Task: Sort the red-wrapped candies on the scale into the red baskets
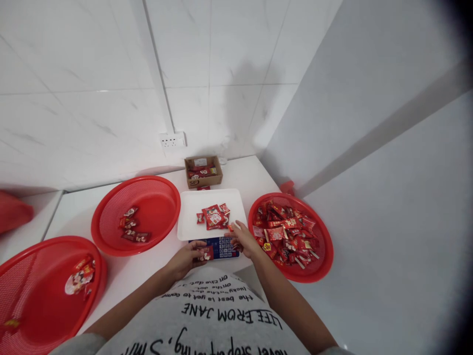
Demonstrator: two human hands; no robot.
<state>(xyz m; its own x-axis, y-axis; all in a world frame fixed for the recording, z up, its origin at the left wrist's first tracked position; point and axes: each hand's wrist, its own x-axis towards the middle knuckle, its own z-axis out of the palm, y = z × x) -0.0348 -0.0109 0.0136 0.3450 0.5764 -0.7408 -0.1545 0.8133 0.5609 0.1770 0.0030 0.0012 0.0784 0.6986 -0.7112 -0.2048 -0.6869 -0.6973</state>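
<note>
My left hand [186, 259] pinches a red candy packet [207, 253] in front of the blue keypad of a weighing scale [224, 246]. Small red-wrapped candy is held in my right hand [242, 239], at the near right corner of the scale's white tray [188, 204]; the fingers partly hide it. On the tray lie a larger red packet [214, 217] and several small wrapped candies [224, 208]. To the right stands a red basket [327, 246] heaped with red-wrapped candies [286, 231], some with white sticks.
A cardboard box [205, 181] of red packets stands behind the tray. Left are two red baskets, the farther one [162, 197] and the nearer one [44, 296], each holding a few packets. A tiled wall with a socket [172, 140] closes the back; a grey panel [369, 197] rises at right.
</note>
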